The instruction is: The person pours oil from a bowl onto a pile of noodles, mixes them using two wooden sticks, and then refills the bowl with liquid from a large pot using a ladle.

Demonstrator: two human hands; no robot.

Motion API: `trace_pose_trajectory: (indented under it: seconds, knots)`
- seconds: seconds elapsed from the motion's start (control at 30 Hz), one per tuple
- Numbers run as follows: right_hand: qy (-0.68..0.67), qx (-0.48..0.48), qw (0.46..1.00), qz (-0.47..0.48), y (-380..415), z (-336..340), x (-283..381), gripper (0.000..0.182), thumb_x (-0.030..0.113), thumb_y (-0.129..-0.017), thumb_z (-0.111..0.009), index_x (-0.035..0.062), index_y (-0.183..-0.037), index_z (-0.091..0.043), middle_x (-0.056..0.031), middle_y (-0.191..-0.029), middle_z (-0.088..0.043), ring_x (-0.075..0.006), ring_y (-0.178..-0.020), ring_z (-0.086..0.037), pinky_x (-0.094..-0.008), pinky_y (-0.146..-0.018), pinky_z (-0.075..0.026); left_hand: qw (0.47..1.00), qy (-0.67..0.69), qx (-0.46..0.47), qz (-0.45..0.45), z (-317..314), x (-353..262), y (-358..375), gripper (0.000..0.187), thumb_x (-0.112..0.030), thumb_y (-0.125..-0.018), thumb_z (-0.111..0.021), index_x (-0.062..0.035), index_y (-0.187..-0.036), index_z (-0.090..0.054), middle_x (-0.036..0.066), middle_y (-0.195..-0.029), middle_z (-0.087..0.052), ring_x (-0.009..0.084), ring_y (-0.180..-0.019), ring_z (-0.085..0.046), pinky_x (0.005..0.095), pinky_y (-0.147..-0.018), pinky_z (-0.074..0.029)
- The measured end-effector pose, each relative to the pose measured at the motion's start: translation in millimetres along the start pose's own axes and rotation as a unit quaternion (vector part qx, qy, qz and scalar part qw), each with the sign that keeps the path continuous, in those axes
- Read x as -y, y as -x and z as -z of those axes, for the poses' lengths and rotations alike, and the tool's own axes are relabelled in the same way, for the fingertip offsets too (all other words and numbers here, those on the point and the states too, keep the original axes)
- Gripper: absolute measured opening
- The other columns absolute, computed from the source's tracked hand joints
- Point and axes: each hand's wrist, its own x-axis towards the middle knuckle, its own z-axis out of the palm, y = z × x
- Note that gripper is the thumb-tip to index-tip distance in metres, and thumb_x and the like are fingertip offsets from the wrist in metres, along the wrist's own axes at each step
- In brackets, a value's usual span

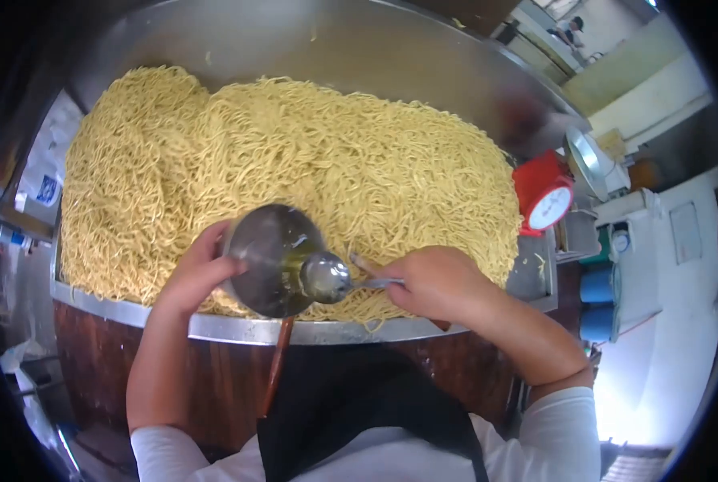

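Left hand [202, 269] grips metal bowl [266, 257], right hand [431, 281] clasps ladle [327, 277] frame centre; oil may spill beyond noodles [294, 161] if overtipped.

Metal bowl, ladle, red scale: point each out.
metal bowl [266, 249], head view, on its shiny inner wall.
ladle [325, 277], head view, on its round cup.
red scale [550, 207], head view, on its white dial.
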Motion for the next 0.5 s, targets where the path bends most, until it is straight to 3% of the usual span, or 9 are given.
trace_pose_trajectory:
  seconds: [0.17,0.2,0.23,0.37,0.5]
  knots:
    - [-0.035,-0.052,0.997,-0.034,7,-28,-91,0.029,0.03,-0.087,-0.057,0.0181,-0.107,-0.073,-0.0134,-0.094,-0.071,-0.0345,-0.087,-0.068,-0.0479,-0.078,-0.054,0.995,0.096,-0.026,0.004,23,20,35,0.083,-0.022,-0.067,-0.073,0.0009,-0.141,-0.044,0.01,-0.123,-0.061,0.0186,-0.107,-0.061,0.029,-0.086,-0.051]
    - [-0.026,-0.049,0.995,-0.082,3,-29,-111,0.029,0.03,-0.086,-0.057,0.0176,-0.106,-0.074,-0.0129,-0.097,-0.071,-0.0335,-0.092,-0.068,-0.0471,-0.081,-0.054,0.994,0.107,-0.024,0.015,24,22,42,0.083,-0.023,-0.066,-0.073,0.0007,-0.141,-0.045,0.01,-0.123,-0.062,0.0186,-0.108,-0.061,0.0289,-0.088,-0.051]
    - [-0.017,-0.048,0.991,-0.127,-3,-29,-132,0.029,0.029,-0.084,-0.057,0.0171,-0.105,-0.074,-0.0124,-0.1,-0.072,-0.0325,-0.096,-0.068,-0.0462,-0.084,-0.054,0.988,0.128,-0.084,-0.007,13,26,47,0.082,-0.025,-0.065,-0.072,0.0019,-0.138,-0.047,0.01,-0.121,-0.062,0.0193,-0.108,-0.061,0.0295,-0.091,-0.05]
    - [0.065,-0.124,0.969,-0.204,-52,-15,-216,0.029,0.025,-0.088,-0.054,0.0137,-0.105,-0.074,-0.0133,-0.103,-0.072,-0.0331,-0.098,-0.068,-0.0464,-0.085,-0.054,0.975,0.18,-0.131,-0.012,-21,11,69,0.081,-0.023,-0.064,-0.071,0.0035,-0.137,-0.048,0.011,-0.121,-0.063,0.0211,-0.108,-0.061,0.0326,-0.095,-0.049]
    - [0.054,-0.186,0.966,-0.171,-145,21,-249,0.024,0.016,-0.087,-0.056,0.0081,-0.101,-0.074,-0.0149,-0.102,-0.072,-0.034,-0.097,-0.069,-0.047,-0.081,-0.055,0.964,0.191,-0.185,-0.012,-76,-4,89,0.081,-0.023,-0.064,-0.073,0.0035,-0.136,-0.048,0.011,-0.12,-0.063,0.0212,-0.108,-0.061,0.0327,-0.095,-0.048]
